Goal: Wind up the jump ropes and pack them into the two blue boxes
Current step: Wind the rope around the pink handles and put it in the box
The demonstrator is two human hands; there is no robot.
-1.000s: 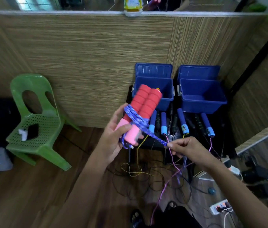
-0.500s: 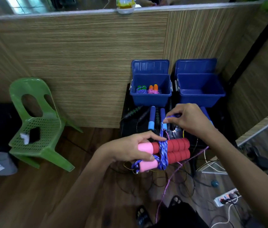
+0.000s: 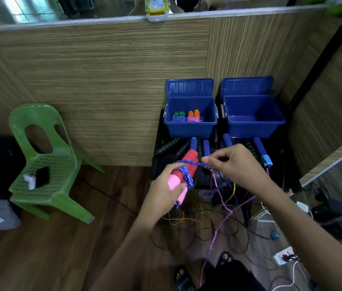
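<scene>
Hands [image 3: 197, 179] wind rope above wooden floor [image 3: 50, 248].

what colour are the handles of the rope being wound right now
Red foam with pink ends, gripped in the left hand; the head view shows it.

A green plastic chair [image 3: 46, 164] on the wooden floor [image 3: 40, 248] — a power strip [image 3: 284, 254] at right.

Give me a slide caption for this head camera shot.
Left hand grips red-pink handles while right hand winds blue rope around them.
</scene>
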